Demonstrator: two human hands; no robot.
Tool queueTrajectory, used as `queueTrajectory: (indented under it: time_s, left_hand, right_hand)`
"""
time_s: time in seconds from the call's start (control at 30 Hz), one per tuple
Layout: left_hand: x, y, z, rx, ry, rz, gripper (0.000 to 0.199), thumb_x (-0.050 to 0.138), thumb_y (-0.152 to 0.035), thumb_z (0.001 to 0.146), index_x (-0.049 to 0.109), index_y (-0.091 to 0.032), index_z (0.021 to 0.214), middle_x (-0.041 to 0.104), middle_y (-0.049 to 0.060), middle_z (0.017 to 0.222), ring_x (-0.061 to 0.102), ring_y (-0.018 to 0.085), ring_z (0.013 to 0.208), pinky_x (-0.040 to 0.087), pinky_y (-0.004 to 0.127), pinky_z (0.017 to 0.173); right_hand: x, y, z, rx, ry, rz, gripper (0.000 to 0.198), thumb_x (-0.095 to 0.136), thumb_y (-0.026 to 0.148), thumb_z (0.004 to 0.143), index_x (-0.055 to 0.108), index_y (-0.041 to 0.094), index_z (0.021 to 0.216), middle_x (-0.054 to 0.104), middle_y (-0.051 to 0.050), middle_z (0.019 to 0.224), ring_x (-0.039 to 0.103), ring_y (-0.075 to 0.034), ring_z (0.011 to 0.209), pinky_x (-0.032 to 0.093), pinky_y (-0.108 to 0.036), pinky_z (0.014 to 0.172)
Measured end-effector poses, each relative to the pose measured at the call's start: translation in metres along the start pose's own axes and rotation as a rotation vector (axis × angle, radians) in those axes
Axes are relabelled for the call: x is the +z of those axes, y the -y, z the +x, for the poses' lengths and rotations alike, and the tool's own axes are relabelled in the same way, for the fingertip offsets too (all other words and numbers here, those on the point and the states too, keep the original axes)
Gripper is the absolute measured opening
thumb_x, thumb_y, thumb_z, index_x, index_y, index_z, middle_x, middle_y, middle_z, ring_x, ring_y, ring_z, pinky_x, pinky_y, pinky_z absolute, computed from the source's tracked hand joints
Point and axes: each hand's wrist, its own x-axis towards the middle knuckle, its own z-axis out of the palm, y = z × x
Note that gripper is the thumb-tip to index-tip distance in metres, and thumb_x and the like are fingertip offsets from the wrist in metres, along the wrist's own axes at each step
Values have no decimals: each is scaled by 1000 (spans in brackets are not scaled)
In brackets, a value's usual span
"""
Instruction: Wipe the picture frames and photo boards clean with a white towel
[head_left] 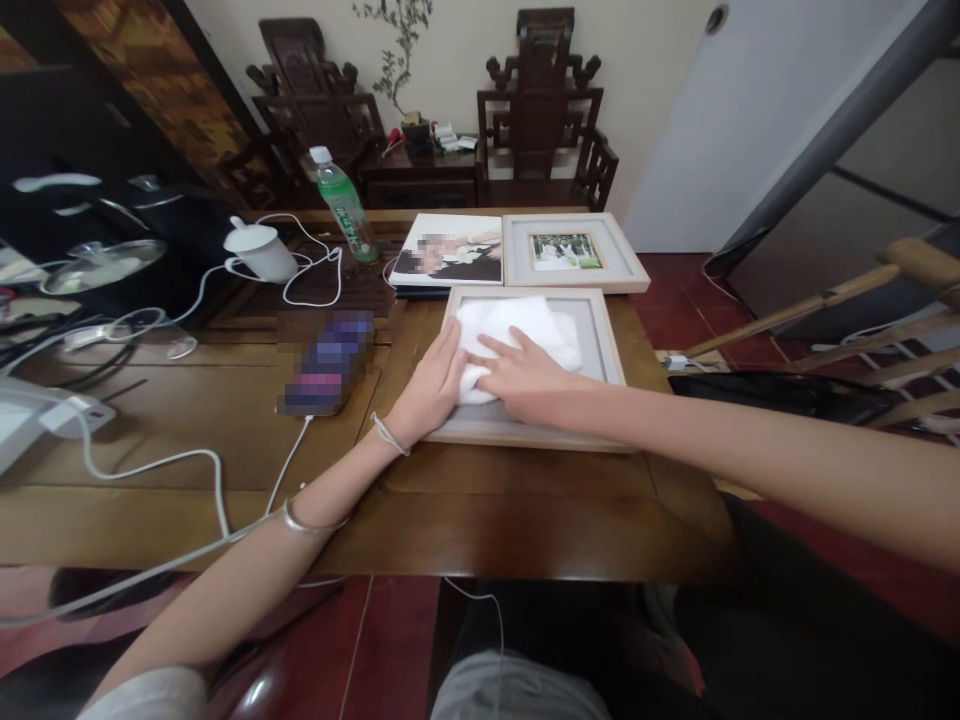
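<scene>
A light wood picture frame (pixel 534 438) with a grey inner mat lies flat on the table in front of me. A folded white cloth (pixel 551 318) rests on it and hides most of its middle. My right hand (pixel 525 372) is spread on top of the cloth, fingers apart and pressing it flat. Along the frame's left edge lies my left hand (pixel 435 385), its fingers stretched out and their tips beside the cloth. Whether the left palm grips the frame's side is hidden.
Behind the frame lie a photo print (pixel 454 250) and a second frame (pixel 576 278) holding a small photo. To the left are a phone (pixel 326 365) with a cable, a lidded white cup (pixel 262 255) and a green bottle (pixel 346 205). Chairs stand beyond the wooden table (pixel 510 520).
</scene>
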Motion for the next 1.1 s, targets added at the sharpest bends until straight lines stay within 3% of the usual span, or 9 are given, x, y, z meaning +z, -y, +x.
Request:
queueTrajectory:
  time_s: [0.2, 0.37, 0.47, 0.67, 0.8, 0.97, 1.1]
  left_hand:
    - [-2, 1, 0, 64, 80, 107, 59, 37, -32, 97, 29, -5, 149, 27, 20, 157, 25, 29, 146, 21, 49, 120]
    - [-4, 2, 0, 74, 126, 158, 49, 35, -24, 95, 44, -9, 141, 44, 16, 149, 25, 30, 145, 25, 52, 119]
    - [-3, 5, -1, 69, 114, 143, 50, 37, -18, 92, 46, -13, 140, 45, 13, 148, 27, 30, 145, 25, 54, 119]
    - [0, 12, -1, 81, 85, 132, 55, 37, -9, 84, 49, -11, 138, 47, 12, 147, 29, 29, 144, 27, 53, 119]
    - [1, 14, -1, 83, 72, 105, 58, 39, -8, 82, 49, -16, 139, 48, 9, 146, 31, 28, 143, 27, 54, 119]
    - [0, 12, -1, 76, 64, 127, 54, 38, -8, 83, 52, -10, 135, 49, 12, 145, 32, 29, 143, 28, 50, 120]
    - [1, 13, 0, 78, 67, 110, 56, 39, -8, 82, 51, -14, 137, 49, 10, 146, 32, 29, 143, 27, 53, 119]
  right_hand:
    - [7, -42, 36, 153, -68, -132, 39, 47, 12, 89, 65, 20, 123, 34, -6, 155, 19, -36, 145, 17, -65, 112]
    - [8, -74, 47, 256, -70, -224, 35, 54, 17, 87, 69, 21, 118, 35, -4, 155, 14, -37, 145, 11, -65, 113]
    - [15, -95, 26, 300, -67, -226, 38, 52, 11, 83, 70, 20, 116, 42, -4, 151, 21, -37, 143, 14, -66, 112]
    - [33, -126, -46, 394, -28, -194, 42, 46, 2, 79, 71, 14, 110, 47, -9, 147, 32, -36, 139, 22, -63, 108]
    - [33, -109, -79, 358, -2, -144, 40, 45, 2, 78, 74, 15, 102, 47, -10, 147, 36, -34, 136, 30, -59, 104]
    - [17, -49, -114, 252, 65, -72, 36, 49, 4, 73, 74, 17, 95, 49, -11, 145, 40, -34, 134, 43, -53, 93]
    - [1, -3, -139, 237, 120, 80, 33, 54, 6, 69, 75, 18, 92, 54, -12, 140, 46, -37, 129, 51, -51, 84]
